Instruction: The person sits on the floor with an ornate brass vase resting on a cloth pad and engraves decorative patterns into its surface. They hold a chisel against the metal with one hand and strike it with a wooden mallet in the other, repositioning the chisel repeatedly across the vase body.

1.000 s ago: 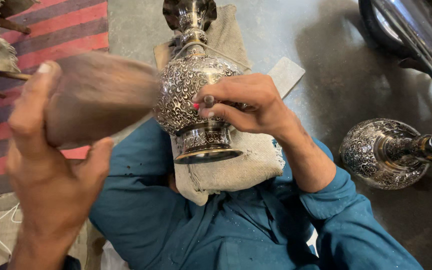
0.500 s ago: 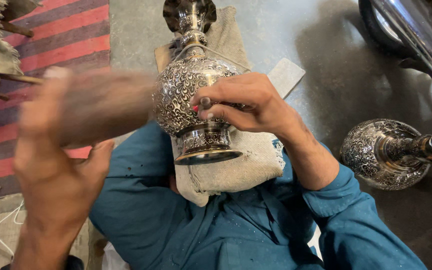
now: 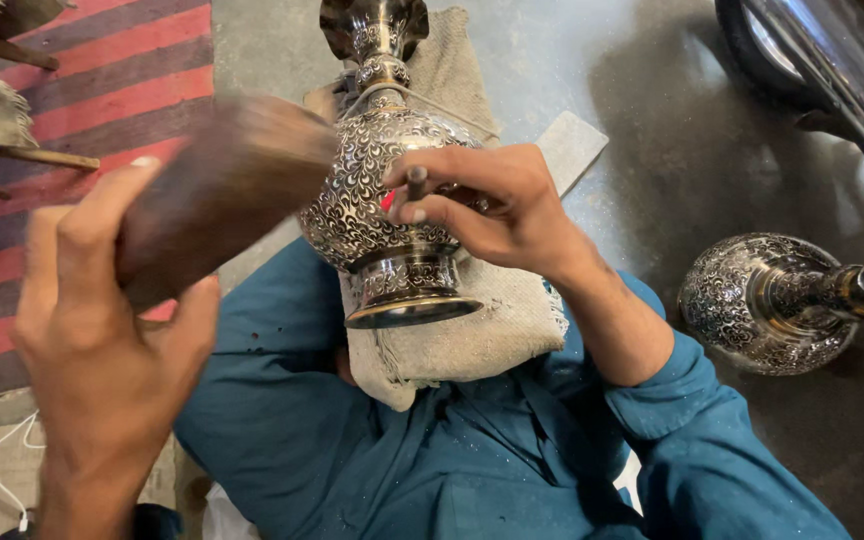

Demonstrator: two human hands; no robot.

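Your left hand (image 3: 102, 340) grips a brown wooden mallet (image 3: 217, 190), blurred, its head just beside the vase's left flank. Your right hand (image 3: 497, 205) pinches a thin dark punch (image 3: 417, 183) upright against the belly of the engraved metal vase (image 3: 377, 185). The vase lies on its side on a folded sack cloth (image 3: 482, 340), its flared foot toward you, its neck pointing away.

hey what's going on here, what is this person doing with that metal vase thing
A person sits on the floor with an ornate engraved metal vase lying on a cloth pad over their lap. The right hand pinches a small punch-like tool against the vase's belly. The left hand grips a blurred wooden mallet beside it. A second engraved vessel lies on the floor at right.
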